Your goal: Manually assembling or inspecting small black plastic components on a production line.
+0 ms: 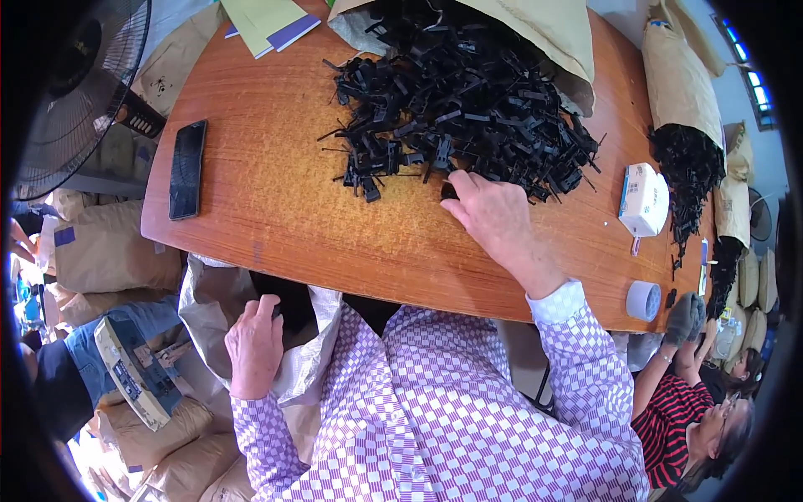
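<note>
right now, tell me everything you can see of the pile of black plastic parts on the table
The pile of black plastic parts is a loose tangled heap of small dark clips and thin strips, matte and hard-looking. It spills from the open mouth of a tan paper sack onto the far middle of the wooden table. Stray pieces lie along its near edge, where the right hand rests with fingertips on one piece.

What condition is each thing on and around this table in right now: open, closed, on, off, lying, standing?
Paper sack: open, lying on its side, black plastic clips spilled in a heap.
Phone: lying flat, screen dark.
Tape roll: lying near the table edge.
White bag: mouth open below the table.
Right hand: resting on the table, fingers touching the clips.
Left hand: at the white bag's mouth.
</note>
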`<state>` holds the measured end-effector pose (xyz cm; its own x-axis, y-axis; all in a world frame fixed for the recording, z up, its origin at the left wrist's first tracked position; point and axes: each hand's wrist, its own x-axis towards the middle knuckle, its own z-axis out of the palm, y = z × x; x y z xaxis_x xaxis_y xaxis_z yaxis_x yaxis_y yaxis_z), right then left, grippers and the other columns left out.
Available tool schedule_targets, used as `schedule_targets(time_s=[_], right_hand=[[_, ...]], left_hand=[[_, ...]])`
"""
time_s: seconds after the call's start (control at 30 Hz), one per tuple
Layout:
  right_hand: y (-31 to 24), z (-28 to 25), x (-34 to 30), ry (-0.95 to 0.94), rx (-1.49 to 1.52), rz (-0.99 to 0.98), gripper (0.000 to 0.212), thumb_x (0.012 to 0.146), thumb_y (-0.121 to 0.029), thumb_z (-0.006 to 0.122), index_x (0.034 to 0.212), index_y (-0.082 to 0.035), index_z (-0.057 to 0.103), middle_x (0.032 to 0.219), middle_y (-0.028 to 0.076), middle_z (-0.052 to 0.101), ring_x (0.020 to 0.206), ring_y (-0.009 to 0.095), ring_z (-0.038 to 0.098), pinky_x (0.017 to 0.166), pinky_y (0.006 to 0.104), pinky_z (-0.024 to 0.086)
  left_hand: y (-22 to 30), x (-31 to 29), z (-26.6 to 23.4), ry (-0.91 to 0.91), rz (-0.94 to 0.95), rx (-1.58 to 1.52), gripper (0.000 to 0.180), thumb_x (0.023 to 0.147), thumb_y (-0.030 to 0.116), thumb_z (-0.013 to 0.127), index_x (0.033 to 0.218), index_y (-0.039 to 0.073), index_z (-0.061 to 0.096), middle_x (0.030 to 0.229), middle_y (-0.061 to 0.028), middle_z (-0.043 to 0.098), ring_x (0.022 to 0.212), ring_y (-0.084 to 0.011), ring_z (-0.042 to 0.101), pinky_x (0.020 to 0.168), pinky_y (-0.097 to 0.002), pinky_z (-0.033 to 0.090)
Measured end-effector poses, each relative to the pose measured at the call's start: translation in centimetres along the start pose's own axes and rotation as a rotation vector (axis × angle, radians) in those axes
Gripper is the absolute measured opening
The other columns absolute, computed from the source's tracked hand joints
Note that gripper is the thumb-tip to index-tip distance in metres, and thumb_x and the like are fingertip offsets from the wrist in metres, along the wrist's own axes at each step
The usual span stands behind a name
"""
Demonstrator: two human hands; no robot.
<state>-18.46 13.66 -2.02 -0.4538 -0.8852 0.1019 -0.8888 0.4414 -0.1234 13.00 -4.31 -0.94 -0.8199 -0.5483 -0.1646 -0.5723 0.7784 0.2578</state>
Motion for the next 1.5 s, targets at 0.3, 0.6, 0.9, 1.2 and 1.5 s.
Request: schedule_targets(time_s=[0.3, 0.6, 0.9, 1.2, 1.5], right_hand=[[-0.7, 0.3, 2.1, -0.137, 1.135, 0.287, 0.014, 0.091, -0.016, 0.063, 0.092, -0.003, 0.061, 0.075, -0.008, 0.052, 0.068, 0.002, 0.044, 0.060, 0.0187, 0.037], [-2.6, 2.3, -0.1, -0.205, 1.531, 0.296, 0.020, 0.093, -0.016, 0.060, 0.108, -0.003, 0.061, 0.089, -0.003, 0.059, 0.075, 0.004, 0.051, 0.063, 0.0187, 0.041], [-5.2, -0.3, -1.2, -0.272, 1.618, 0.350, 0.026, 0.100, -0.027, 0.047, 0.106, -0.004, 0.055, 0.077, -0.001, 0.052, 0.067, 0.005, 0.048, 0.057, 0.0176, 0.038], [-6.8, -0.9, -1.5, -0.154, 1.008, 0.084, 0.015, 0.097, -0.016, 0.049, 0.096, -0.001, 0.052, 0.075, 0.017, 0.063, 0.071, 0.031, 0.066, 0.059, 0.0367, 0.048], [-7.6, 0.6, -1.6, -0.033, 0.889, 0.073, 0.008, 0.094, -0.011, 0.051, 0.095, -0.002, 0.052, 0.070, 0.020, 0.060, 0.067, 0.036, 0.064, 0.052, 0.0412, 0.046]], left_hand=[[10.0, 7.2, 0.3, 0.048, 0.230, -0.812, 0.075, 0.076, 0.009, 0.071, 0.140, 0.004, 0.032, 0.119, -0.0194, 0.053, 0.090, -0.0291, 0.063, 0.075, -0.0376, 0.053], [12.9, 10.2, 3.4, 0.039, 0.313, -1.166, 0.053, 0.081, 0.003, 0.068, 0.128, 0.005, 0.043, 0.090, -0.0156, 0.065, 0.074, -0.0209, 0.067, 0.064, -0.0307, 0.054], [12.0, 9.0, 5.0, 0.070, 0.174, -1.592, 0.038, 0.085, -0.006, 0.059, 0.118, 0.005, 0.042, 0.086, -0.0060, 0.058, 0.075, -0.0098, 0.061, 0.064, -0.0251, 0.053], [11.3, 8.6, 4.1, 0.025, 0.176, -1.429, 0.031, 0.086, -0.010, 0.054, 0.109, 0.004, 0.038, 0.081, -0.0059, 0.054, 0.076, -0.0096, 0.060, 0.062, -0.0255, 0.053], [11.8, 8.5, 3.7, 0.214, 0.170, -0.892, 0.037, 0.081, -0.003, 0.062, 0.110, 0.004, 0.040, 0.084, -0.0208, 0.056, 0.074, -0.0399, 0.061, 0.061, -0.0414, 0.048]])
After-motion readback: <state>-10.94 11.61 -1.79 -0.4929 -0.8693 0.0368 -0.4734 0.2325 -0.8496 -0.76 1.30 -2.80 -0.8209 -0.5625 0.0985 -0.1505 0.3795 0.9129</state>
